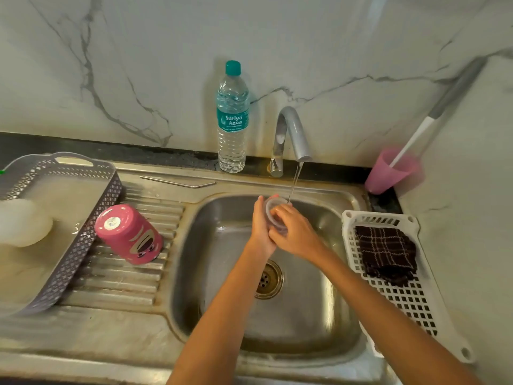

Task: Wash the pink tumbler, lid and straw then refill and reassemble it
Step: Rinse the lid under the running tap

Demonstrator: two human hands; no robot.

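Both hands over the sink bowl point(319, 273), w/ the clear lid point(273, 208) betw. them, above and behind the drain point(268, 279). My left hand point(261, 223) cups the lid's left edge, fingers up and one tip hooked over the far rim; my right hand point(294, 232) curls over its face from the right, fingertips on the plastic. The lid stands on edge, open face turned toward me and a bit right. The tap point(291, 129) runs; its water stream point(294, 180) drops at the lid's upper right rim. Nothing stands betw. me and the lid, but my right fingers hide most of it. The pink tumbler point(129, 234) sits upside down on the ribbed drainboard point(125, 284) at left, base up and tilted, touching the grey basket point(83, 218); long axis runs upper left to lower right. The metal straw point(177, 182) lies flat on the back rim, long axis left-right, bent end toward the tap. A water bottle point(232, 118) stands upright just left of the tap. At right, a white basket point(402, 295) w/ a dark checked cloth point(385, 254), and behind it a pink cup point(388, 173) holding a white-handled brush point(416, 134).
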